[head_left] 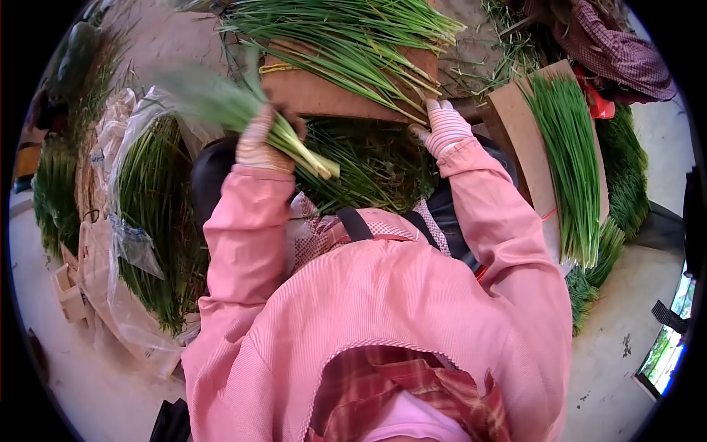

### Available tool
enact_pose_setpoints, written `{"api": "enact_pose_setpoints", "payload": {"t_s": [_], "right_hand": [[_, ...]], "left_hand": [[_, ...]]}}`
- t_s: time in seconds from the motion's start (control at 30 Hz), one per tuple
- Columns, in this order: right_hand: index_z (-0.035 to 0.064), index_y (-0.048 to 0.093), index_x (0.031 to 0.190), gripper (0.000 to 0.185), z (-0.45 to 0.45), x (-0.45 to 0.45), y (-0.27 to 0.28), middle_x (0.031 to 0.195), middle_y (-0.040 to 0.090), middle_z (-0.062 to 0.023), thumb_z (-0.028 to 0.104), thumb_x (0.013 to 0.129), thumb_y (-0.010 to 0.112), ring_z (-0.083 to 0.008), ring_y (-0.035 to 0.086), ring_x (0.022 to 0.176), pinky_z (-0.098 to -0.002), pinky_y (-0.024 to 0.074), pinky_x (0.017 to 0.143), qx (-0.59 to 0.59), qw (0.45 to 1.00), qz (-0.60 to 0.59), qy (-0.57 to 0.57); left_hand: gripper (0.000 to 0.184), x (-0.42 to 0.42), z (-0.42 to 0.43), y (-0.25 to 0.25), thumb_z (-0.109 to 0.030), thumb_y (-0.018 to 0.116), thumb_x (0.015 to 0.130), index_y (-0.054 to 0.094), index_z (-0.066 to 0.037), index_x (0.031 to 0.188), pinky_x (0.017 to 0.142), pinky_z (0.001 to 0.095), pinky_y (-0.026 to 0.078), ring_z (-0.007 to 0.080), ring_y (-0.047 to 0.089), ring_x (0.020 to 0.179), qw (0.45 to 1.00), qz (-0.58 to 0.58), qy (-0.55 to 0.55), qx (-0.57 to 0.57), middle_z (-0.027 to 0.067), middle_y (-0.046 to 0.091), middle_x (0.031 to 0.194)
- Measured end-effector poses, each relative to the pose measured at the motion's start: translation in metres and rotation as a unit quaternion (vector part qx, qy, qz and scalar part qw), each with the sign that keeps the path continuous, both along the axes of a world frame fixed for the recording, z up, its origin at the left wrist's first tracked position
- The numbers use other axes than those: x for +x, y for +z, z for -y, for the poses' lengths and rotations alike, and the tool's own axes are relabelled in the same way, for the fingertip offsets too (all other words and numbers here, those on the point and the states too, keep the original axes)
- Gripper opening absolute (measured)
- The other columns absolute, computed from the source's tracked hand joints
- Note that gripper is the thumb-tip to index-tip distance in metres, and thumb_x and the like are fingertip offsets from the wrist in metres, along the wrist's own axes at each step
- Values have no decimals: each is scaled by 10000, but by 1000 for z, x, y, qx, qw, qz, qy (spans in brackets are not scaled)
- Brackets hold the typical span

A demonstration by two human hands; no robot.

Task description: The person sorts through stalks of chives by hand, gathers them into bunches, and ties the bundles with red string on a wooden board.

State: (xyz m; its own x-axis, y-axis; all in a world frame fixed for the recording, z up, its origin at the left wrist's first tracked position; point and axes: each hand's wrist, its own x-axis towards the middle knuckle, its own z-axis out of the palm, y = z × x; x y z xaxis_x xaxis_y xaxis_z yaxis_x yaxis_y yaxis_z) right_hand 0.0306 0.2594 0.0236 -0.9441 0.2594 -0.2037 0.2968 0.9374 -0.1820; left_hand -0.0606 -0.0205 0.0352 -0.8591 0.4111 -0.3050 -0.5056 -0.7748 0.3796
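My left hand [264, 144], in a striped glove, is closed around a bunch of garlic chives [293, 144]. The pale cut ends point toward my lap, and the leafy tips are smeared by motion at the upper left. At the front edge of a brown board [331, 99], my right hand [446, 127] has its thumb and fingers pinched on the stem ends of a few chives. Those stems belong to a loose pile of garlic chives [331, 37] spread across the board. Bare fingertips show beyond the glove on my right hand.
Loose leaves and trimmings [368, 158] lie between my knees. On the right, a neat bundle of chives [563, 162] rests on a cardboard-coloured board [512, 118], with more bundles [622, 173] behind it. A plastic-wrapped heap of greens [156, 214] stands on the left. Checked cloth [618, 55] lies upper right.
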Motion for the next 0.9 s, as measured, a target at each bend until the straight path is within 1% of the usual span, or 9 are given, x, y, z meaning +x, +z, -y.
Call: {"api": "enact_pose_setpoints", "payload": {"t_s": [0.23, 0.3, 0.43, 0.53, 0.57, 0.67, 0.77, 0.83, 0.9], "right_hand": [[36, 498, 994, 355, -4, -10, 10, 904, 541, -208, 272, 748, 595, -366, 517, 874, -394, 431, 737, 19, 996, 16, 91], [26, 534, 942, 271, -5, -10, 17, 865, 557, -197, 242, 781, 562, -380, 511, 806, -389, 429, 685, -65, 992, -85, 70], [18, 531, 962, 198, 9, 8, 9, 768, 562, -142, 148, 813, 534, -260, 528, 703, -317, 437, 637, -314, 939, -133, -38], [21, 518, 1011, 228, 31, 28, -12, 746, 566, -144, 110, 802, 535, -252, 548, 690, -316, 447, 630, -226, 964, -109, 83], [23, 519, 1013, 238, 53, 38, 29, 762, 570, -162, 115, 794, 535, -295, 560, 709, -336, 451, 634, -162, 975, -104, 110], [15, 514, 1018, 259, 66, 55, 32, 777, 573, -171, 117, 780, 535, -338, 556, 729, -371, 457, 631, -179, 968, -104, 140], [5, 511, 1025, 272, 69, 62, 26, 811, 585, -148, 116, 779, 546, -296, 575, 751, -363, 465, 633, -215, 955, -111, 172], [1, 510, 1026, 285, 64, 61, 20, 873, 584, -91, 136, 781, 569, -218, 567, 789, -344, 471, 636, -541, 823, -91, 150], [37, 505, 1054, 325, 50, 48, 3, 903, 551, -33, 276, 833, 511, -123, 524, 777, -260, 448, 650, -680, 722, 72, -104]], "left_hand": [[115, 36, -40, -15, -84, 625, 749, 550, -24, 812, 763, 352, 492, 161, 569, 683, 991, 123, -34, -33, 50, 575, 729], [116, 38, -42, -19, -99, 623, 757, 553, -45, 831, 694, 332, 499, 151, 549, 645, 993, 106, -31, -50, 30, 567, 731], [164, 45, -54, -24, -199, 658, 743, 528, -145, 826, 482, 284, 434, 115, 468, 528, 978, 100, -33, -180, -30, 478, 640], [255, 42, -72, -26, -281, 693, 707, 483, -152, 773, 425, 269, 408, 118, 427, 452, 944, 188, -64, -265, -31, 456, 602], [277, 39, -73, -40, -306, 679, 714, 493, -138, 832, 421, 293, 418, 134, 439, 457, 947, 148, -77, -274, -9, 461, 612], [291, 27, -76, -61, -378, 664, 699, 511, -137, 757, 418, 295, 410, 158, 456, 460, 937, 120, -123, -304, 14, 478, 574], [236, 28, -82, -24, -320, 670, 693, 545, -134, 766, 430, 317, 432, 191, 493, 485, 922, 157, -192, -297, 34, 523, 607], [208, 26, -77, -31, -258, 681, 678, 565, -128, 791, 459, 337, 457, 216, 522, 518, 922, 152, -197, -295, 51, 553, 639], [211, 29, -76, -34, -217, 688, 675, 562, -110, 807, 482, 352, 473, 229, 533, 536, 961, 136, -128, -204, 59, 561, 668]]}}
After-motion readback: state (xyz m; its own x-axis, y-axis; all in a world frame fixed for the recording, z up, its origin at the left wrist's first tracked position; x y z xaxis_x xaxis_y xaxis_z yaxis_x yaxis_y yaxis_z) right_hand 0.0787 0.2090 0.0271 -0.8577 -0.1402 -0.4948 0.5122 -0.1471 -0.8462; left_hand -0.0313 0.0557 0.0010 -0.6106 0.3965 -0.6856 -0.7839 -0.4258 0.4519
